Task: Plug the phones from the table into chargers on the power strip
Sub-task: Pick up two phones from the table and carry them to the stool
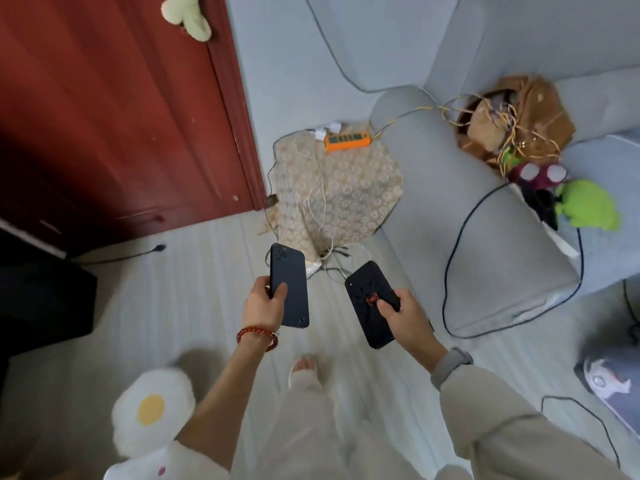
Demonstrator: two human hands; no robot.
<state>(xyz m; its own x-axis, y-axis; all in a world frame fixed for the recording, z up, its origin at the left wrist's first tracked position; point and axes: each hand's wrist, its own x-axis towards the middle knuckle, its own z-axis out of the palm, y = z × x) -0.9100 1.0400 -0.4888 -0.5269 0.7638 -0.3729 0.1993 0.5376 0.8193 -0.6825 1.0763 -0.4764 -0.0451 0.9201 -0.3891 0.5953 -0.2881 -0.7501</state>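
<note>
I am standing on the pale floor point(180, 306), holding a phone in each hand. My left hand point(265, 301) is gripping the dark blue phone point(289, 285), fingers curled round its edges, back and camera facing up. My right hand point(403, 315) is gripping the black phone point(369, 303) with the red spider mark. Farther off, the orange power strip point(347, 141) is lying on a patterned cloth point(349, 195) beside the grey sofa point(467, 220), with white chargers point(325, 130) plugged in at its left end and white cables point(322, 216) trailing toward me.

Charger plugs point(323, 132) on power strip point(347, 141) too small to tell
</note>
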